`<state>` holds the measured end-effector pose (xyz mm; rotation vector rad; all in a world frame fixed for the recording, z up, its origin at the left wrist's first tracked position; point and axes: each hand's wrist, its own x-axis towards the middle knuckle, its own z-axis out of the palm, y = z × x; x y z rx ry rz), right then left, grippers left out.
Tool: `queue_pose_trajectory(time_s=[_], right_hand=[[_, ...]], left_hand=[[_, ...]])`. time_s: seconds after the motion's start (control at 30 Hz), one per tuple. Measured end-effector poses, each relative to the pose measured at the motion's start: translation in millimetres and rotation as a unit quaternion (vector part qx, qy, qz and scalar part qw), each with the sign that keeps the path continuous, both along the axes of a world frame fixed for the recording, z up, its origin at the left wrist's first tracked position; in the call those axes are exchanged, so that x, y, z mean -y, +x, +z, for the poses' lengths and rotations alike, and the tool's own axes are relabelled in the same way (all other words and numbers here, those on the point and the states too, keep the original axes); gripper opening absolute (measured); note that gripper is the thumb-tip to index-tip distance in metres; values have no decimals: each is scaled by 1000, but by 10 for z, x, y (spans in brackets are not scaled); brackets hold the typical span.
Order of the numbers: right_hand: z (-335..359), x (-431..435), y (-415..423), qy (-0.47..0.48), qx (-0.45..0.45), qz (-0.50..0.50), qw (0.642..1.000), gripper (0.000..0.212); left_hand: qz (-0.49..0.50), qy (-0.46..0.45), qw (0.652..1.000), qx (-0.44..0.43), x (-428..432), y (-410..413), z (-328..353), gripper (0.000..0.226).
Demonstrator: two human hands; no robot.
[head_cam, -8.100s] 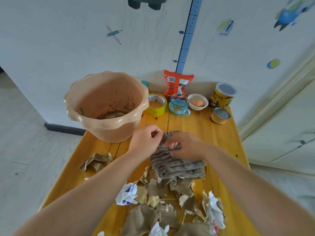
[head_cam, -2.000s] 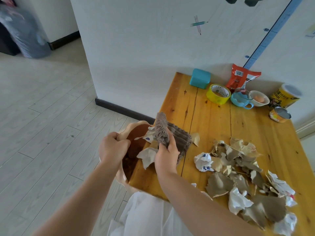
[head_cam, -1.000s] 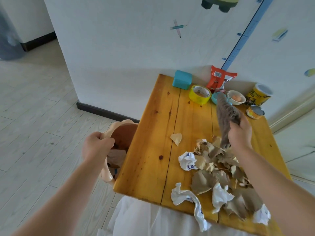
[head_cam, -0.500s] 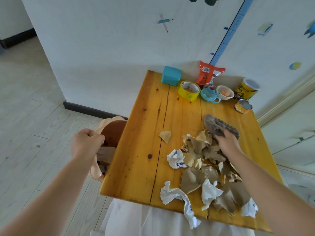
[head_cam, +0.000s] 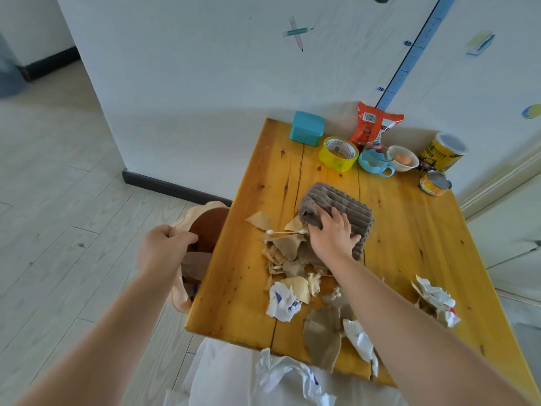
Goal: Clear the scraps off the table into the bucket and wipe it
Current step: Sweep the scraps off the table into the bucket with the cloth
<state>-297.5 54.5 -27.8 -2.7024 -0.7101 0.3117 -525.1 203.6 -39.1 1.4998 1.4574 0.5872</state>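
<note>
Hands are apart: left hand grips the bucket rim, held just below the worktop edge; right hand presses flat on the cloth against the scraps. It looks like the sweeping step. Next, push them left into the bucket.

right hand pressing grey cloth on scraps, left hand gripping bucket rim
</note>
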Motion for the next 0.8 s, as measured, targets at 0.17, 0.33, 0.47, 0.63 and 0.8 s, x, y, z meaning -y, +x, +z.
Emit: queue_pose_trajectory(time_s=[0.17, 0.33, 0.47, 0.63, 0.8], right_hand=[[27, -147, 0, -7, -9, 43, 999, 46], [219, -205, 3, 178, -94, 76, 977, 44], [393, -91, 110, 249, -55, 39, 966, 41], [298, -35, -131, 154, -56, 92, 982, 41], [180, -212, -421, 64, -39, 213, 974, 49]], left_hand=[[12, -7, 1000, 11, -20, -28, -37, 29], [29, -19, 999, 13, -52, -24, -86, 36], [25, -22, 999, 27, -45, -29, -113, 41], [15, -22, 999, 26, -46, 2, -103, 41], [1, -14, 1000, 19, -78, 12, -74, 44]])
